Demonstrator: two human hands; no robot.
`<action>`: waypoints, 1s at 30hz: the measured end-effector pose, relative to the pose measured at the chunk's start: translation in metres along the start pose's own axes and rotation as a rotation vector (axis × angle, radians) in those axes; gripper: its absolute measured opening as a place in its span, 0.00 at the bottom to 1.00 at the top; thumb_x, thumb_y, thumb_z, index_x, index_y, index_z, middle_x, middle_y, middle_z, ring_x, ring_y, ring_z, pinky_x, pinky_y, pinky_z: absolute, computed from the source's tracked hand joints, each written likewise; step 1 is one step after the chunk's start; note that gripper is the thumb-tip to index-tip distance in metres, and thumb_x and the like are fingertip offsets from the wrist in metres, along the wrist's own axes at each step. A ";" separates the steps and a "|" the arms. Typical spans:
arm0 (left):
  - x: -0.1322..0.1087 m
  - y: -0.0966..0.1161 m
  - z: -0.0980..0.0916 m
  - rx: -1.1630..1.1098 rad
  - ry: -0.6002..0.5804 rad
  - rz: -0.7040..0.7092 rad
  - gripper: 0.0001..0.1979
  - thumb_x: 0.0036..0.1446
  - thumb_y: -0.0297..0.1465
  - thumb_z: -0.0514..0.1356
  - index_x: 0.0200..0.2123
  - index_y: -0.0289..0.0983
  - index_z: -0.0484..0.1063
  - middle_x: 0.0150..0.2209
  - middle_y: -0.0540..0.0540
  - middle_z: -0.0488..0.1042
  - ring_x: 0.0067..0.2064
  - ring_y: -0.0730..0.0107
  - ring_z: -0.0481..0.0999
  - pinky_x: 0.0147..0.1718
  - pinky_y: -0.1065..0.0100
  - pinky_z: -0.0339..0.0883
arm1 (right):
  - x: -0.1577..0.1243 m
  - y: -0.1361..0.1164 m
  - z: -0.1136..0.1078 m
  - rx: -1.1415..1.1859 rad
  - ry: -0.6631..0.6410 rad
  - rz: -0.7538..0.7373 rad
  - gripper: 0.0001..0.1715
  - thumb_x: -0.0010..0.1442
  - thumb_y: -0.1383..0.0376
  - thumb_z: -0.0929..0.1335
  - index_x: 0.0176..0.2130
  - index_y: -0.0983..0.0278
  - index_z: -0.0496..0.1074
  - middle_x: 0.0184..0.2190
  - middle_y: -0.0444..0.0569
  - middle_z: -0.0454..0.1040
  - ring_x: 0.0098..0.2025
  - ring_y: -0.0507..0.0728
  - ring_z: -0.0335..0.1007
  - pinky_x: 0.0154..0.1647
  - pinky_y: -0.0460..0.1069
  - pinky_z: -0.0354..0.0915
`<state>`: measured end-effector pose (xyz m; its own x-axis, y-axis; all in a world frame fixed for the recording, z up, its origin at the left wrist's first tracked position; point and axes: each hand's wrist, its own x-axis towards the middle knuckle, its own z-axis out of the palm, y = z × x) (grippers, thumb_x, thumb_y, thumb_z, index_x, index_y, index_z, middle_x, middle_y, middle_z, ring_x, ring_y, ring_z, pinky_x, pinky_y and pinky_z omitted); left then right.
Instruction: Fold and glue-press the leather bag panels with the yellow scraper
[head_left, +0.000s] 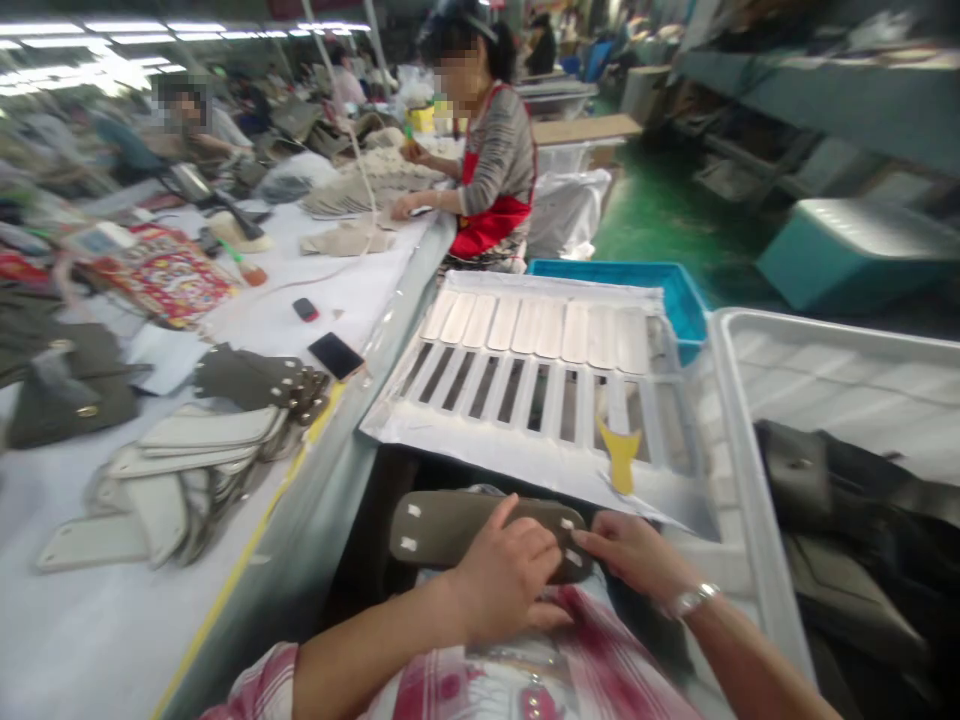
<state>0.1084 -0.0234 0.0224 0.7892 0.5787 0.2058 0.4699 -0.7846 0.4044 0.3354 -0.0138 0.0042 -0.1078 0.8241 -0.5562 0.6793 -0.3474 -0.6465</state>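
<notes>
An oblong olive-brown panel (442, 528) with rounded ends lies across my lap, with small white tabs near both ends. It looks like a cut leather bag part. My left hand (514, 570) is over its right half, gripping it with curled fingers while one finger points up along its far edge. With thumb and finger, my right hand (637, 555) pinches the right end, close to the white tabs. The fingertips under the panel are hidden. Just beyond stands a white slatted crate (487, 427), tilted, with pale oblong pieces (517, 325) on top and a yellow forked piece (621, 455).
A white-covered table (82, 640) on the left bears stacked panels (202, 450), an olive bag part (75, 385) and a phone (336, 355). A white bin (724, 350) with dark pieces stands right. Behind the crate is a blue bin (686, 290). A co-worker (491, 160) sits at the table.
</notes>
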 end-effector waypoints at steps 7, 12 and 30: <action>-0.114 -0.047 -0.043 -0.328 0.630 -0.980 0.09 0.57 0.37 0.55 0.33 0.37 0.67 0.29 0.49 0.69 0.30 0.72 0.69 0.32 0.70 0.65 | 0.006 -0.051 0.008 -0.440 0.313 -0.423 0.29 0.55 0.44 0.62 0.43 0.63 0.66 0.26 0.47 0.71 0.25 0.55 0.67 0.26 0.49 0.63; -0.130 -0.065 -0.038 -0.520 0.446 -1.113 0.16 0.50 0.43 0.60 0.25 0.37 0.64 0.21 0.55 0.63 0.24 0.75 0.63 0.24 0.73 0.57 | 0.017 -0.122 0.090 -0.627 0.240 -0.900 0.45 0.48 0.48 0.70 0.57 0.68 0.58 0.54 0.60 0.64 0.54 0.66 0.61 0.53 0.59 0.61; -0.126 -0.083 -0.053 -0.454 0.271 -1.025 0.17 0.53 0.43 0.57 0.21 0.36 0.67 0.19 0.53 0.66 0.23 0.75 0.64 0.23 0.72 0.52 | 0.042 -0.135 0.121 -0.669 0.114 -0.822 0.44 0.48 0.48 0.70 0.57 0.67 0.59 0.54 0.59 0.65 0.54 0.65 0.62 0.52 0.59 0.61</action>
<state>-0.0513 -0.0191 0.0104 -0.0178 0.9701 -0.2422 0.6123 0.2021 0.7644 0.1513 0.0133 0.0047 -0.6694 0.7429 -0.0052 0.6932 0.6221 -0.3639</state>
